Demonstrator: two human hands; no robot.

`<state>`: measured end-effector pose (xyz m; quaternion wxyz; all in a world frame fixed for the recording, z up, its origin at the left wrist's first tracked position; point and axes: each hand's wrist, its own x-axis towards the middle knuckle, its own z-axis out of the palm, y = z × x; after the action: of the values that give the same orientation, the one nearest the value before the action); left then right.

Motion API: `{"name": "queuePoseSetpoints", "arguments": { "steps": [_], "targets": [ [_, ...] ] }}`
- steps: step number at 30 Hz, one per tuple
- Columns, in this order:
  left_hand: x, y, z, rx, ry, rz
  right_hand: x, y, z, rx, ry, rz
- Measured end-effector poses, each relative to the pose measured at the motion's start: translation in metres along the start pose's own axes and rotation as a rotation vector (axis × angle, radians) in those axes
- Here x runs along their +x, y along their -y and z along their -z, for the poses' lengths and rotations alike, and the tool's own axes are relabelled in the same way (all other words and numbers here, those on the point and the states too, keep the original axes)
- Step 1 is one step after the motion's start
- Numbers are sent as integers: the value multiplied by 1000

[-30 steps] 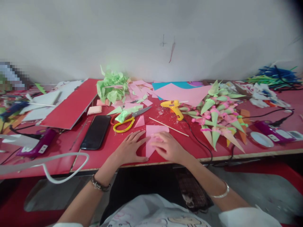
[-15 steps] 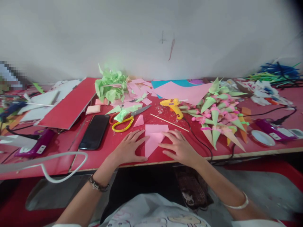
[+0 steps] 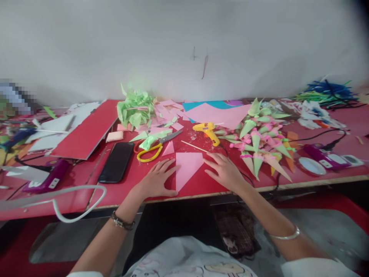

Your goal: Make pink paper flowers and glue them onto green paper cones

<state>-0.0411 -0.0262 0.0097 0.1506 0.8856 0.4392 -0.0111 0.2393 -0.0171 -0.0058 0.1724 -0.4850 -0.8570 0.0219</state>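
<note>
Probably to steady the pink paper piece (image 3: 186, 169) on the red tabletop (image 3: 201, 186) between them, the left hand (image 3: 158, 179) lies splayed along its left edge, the right hand (image 3: 226, 171), fingers apart, beside its far-right corner

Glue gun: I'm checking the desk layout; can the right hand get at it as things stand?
Probably yes: the glue gun lies just beyond the right hand, handle end nearest. Only a thin stick lies close by, apparently no obstacle.
</note>
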Motion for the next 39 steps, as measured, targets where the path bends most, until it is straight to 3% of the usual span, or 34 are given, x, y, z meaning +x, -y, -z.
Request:
{"name": "queuePoseSetpoints", "arguments": {
  "steps": [7, 9, 12, 15, 21, 25, 28, 30, 34, 39],
  "targets": [
    [-2, 2, 3, -29, 51, 2, 18, 18, -5, 303, 20, -60],
    [-3, -3, 4, -38, -14, 23, 22, 23, -3, 341, 65, -113],
    [-4, -17, 7, -2, -208, 67, 24, 27, 0, 466, 120, -189],
    [-1, -34, 11, 91, -327, 41, 22, 32, 2, 598, 109, -239],
    [14, -51, 13, 276, -240, -52, 19, 51, 10, 837, 13, -310],
    [17, -49, 9, 308, -273, -14, 14, 57, 16, 919, -4, -293],
    [12, -42, 8, 297, -309, 43, 5, 53, 23, 984, -28, -153],
    [6, -38, 11, 288, -336, 65, -1, 47, 28, 955, -69, -18],
    [-3, -33, 16, 251, -364, -10, -8, 42, 31, 568, -51, 109],
    [-4, -29, 10, 191, -287, -76, -4, 47, 18, 162, -98, 314]
  ]
}}
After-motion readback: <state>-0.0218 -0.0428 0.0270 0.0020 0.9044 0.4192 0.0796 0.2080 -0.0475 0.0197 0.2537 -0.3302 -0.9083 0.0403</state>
